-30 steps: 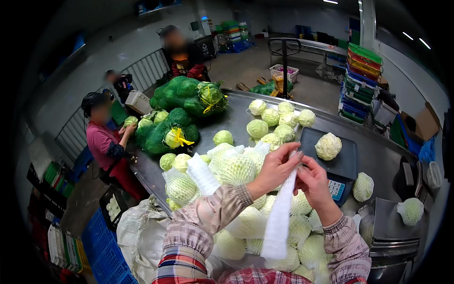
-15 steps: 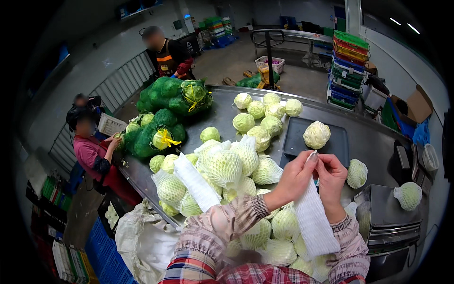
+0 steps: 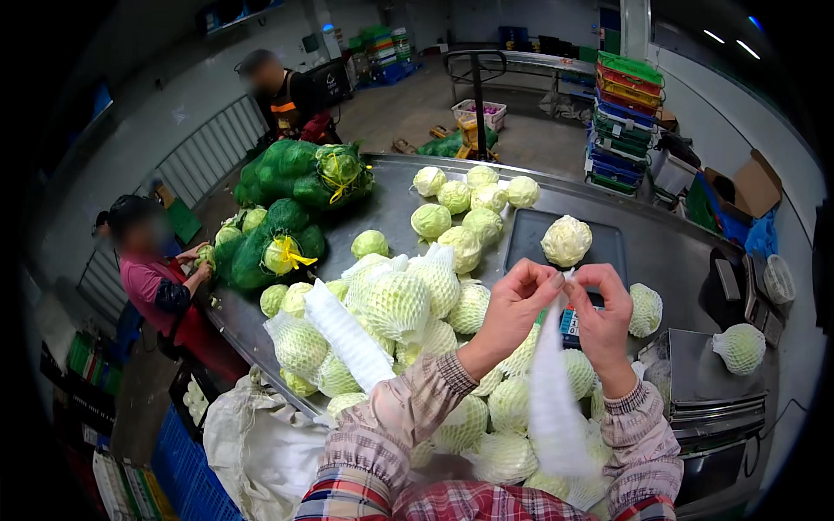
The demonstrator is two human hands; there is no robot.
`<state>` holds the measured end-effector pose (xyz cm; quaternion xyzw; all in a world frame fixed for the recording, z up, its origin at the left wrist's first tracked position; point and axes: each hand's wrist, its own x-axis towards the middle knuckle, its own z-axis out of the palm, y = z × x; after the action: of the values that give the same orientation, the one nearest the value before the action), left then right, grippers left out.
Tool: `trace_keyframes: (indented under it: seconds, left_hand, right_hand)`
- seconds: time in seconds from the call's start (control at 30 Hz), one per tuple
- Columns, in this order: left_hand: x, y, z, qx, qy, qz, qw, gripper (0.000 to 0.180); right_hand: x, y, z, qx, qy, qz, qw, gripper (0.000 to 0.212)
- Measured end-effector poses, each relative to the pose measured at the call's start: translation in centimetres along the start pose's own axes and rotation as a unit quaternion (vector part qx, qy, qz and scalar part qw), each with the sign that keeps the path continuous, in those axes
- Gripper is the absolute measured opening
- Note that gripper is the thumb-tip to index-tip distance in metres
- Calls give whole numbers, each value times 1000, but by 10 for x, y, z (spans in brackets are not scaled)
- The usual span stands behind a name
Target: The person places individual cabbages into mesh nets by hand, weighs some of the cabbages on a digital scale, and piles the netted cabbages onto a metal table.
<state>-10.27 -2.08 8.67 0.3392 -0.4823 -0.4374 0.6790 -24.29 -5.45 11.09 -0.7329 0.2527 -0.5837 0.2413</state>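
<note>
Both of my hands pinch the upper end of a white foam net sleeve (image 3: 556, 408), which hangs between my forearms, narrow at the top. My left hand (image 3: 511, 306) is closed with thumb and forefinger at that end. My right hand (image 3: 605, 314) grips beside it, fingers curled. Just beyond them a bare pale cabbage (image 3: 566, 240) sits on a grey tray-like scale (image 3: 608, 252), its display partly hidden by my hands and the sleeve. Under the sleeve lie several cabbages in foam nets (image 3: 512, 404). A flat bundle of white foam sleeves (image 3: 347, 339) rests on netted cabbages to the left.
Bare cabbages (image 3: 465, 247) stand at the table's middle back, with green mesh sacks (image 3: 287, 174) of cabbages at the far left. Two people work beyond the left side. Right of me are a metal box (image 3: 712, 373), a netted cabbage (image 3: 738, 349) and stacked crates (image 3: 624, 122).
My fingertips have moved slightly apart at the sleeve's end, and the sleeve hangs narrower and blurred. The whole view has shifted a little. The display below my hands now shows.
</note>
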Motion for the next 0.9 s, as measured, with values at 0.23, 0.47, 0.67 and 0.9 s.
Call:
trace_keyframes:
  seconds: [0.23, 0.47, 0.67, 0.9]
  left_hand:
    - [1, 5, 8, -16, -28, -75, 997, 21]
    - [-21, -6, -22, 51, -23, -97, 994, 17]
    - [-17, -52, -34, 128, 68, 27, 989, 17]
    - [16, 11, -40, 63, 67, -129, 987, 27]
  right_hand:
    - [2, 2, -9, -48, 17, -50, 997, 14]
    - [-11, -19, 19, 23, -27, 5, 999, 6]
    - [-30, 10, 17, 234, 72, 179, 953, 7]
    - [-19, 18, -27, 432, -378, 289, 766, 13]
